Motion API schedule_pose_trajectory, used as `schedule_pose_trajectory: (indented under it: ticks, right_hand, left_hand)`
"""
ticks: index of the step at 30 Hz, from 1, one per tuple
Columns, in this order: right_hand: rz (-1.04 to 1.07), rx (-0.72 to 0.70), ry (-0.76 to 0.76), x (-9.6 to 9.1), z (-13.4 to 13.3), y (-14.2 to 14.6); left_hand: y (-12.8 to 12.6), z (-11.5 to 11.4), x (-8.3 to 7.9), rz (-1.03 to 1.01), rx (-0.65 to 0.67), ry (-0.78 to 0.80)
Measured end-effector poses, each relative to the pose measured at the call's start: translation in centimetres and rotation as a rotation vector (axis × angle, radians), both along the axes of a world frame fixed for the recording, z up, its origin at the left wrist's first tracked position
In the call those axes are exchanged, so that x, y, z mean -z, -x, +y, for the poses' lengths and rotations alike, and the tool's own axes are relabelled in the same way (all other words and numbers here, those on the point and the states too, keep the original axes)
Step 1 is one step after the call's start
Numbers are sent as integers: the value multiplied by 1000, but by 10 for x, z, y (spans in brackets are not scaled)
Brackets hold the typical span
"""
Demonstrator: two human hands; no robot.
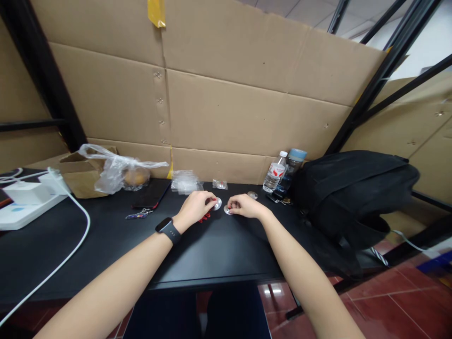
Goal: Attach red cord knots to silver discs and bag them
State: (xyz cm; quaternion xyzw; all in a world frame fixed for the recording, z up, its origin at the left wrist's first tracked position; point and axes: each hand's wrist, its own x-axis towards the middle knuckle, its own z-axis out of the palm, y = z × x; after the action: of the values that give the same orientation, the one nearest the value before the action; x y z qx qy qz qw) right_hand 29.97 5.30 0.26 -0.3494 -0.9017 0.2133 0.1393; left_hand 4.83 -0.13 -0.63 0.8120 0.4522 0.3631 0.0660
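Observation:
Over the black table, my left hand (196,207) is closed, with thumb and fingers pinching a shiny, clear round disc (218,203). A second disc (226,210) of the same look is pinched in my right hand (244,206), a short gap from the first. Some small red pieces (205,217) lie beneath my left hand, partly covered by it. Behind my right hand, another clear disc (252,194) lies flat. A small clear packet (220,184) with something red in it lies beyond both hands. To its left is a stack of clear plastic bags (186,181).
At the back right stand a water bottle (274,175) and a blue-lidded cup (295,160), beside a black backpack (349,193). On the left are a phone (150,195), a tied plastic bag (122,172), a cardboard box (79,176) and a white power strip (31,209) with its cable.

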Motion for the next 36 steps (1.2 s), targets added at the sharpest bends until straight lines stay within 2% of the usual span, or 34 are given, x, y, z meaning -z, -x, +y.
schedule_pose_trajectory:
  ticks: [4,10,14,19,23,31,36]
  right_hand:
    - [115,-17,42,4,0,5]
    - [578,74,185,2,-6,23]
    - [755,128,243,5,-11,37]
    - [796,132,272,9,-17,46]
    - [800,150,435,7,-24,47]
    - [845,128,645,10,-24,46]
    - [920,253,762,11,-21,46]
  left_hand:
    - [-2,-1,0,-60,17,43]
    - [-2,3,4,-205,-50,108]
    - [-3,7,10,-349,-24,188]
    - [-6,10,15,-466,34,232]
    - [-6,12,16,-513,38,236]
    - [-3,10,14,-379,52,251]
    - [-2,9,12,-299,100,256]
